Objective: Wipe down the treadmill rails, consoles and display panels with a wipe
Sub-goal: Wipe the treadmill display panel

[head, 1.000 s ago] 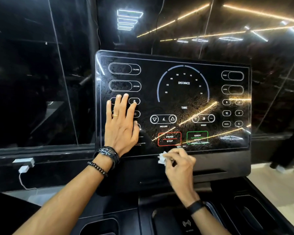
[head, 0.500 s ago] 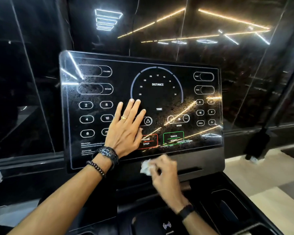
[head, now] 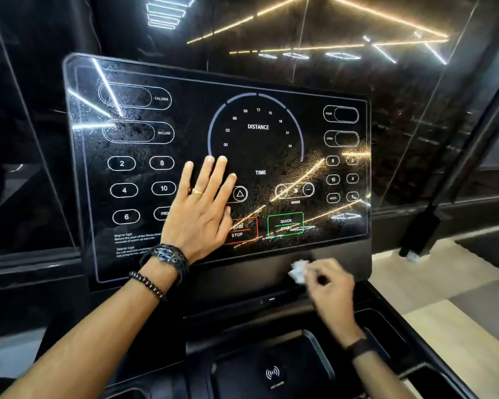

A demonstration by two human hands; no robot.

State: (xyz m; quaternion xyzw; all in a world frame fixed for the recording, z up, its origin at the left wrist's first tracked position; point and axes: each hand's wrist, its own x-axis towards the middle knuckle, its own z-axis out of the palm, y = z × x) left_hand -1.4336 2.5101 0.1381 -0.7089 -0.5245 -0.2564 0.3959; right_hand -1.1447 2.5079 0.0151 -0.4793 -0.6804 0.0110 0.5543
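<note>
Right hand point(head: 330, 286): fingers curled, pinching a small crumpled white wipe point(head: 298, 270) at the fingertips. Wipe is pressed against the matte black strip just below the lower edge of the display panel point(head: 144, 82), under the green QUICK START button point(head: 285, 224). Dark band point(head: 360, 347) on the right wrist.

Left hand point(head: 200, 210): flat on the display panel, fingers straight and spread slightly, palm against the glass left of the red PAUSE/STOP button point(head: 240, 230), partly covering it. Fingertips reach the lower left of the DISTANCE dial point(head: 257, 126). Gold ring point(head: 197, 191) on one finger; a dark woven bracelet point(head: 167, 254) and a beaded bracelet point(head: 147, 283) on the wrist.

Display panel surface is speckled with droplets or smears, heaviest around the CALORIE and INCLINE windows at its upper left, and carries reflected ceiling light strips.

Below the panel: console tray point(head: 314, 364) with a wireless-charging symbol point(head: 272, 372), in line with the dial. Pale wood floor point(head: 455, 326) to the panel's lower right.
</note>
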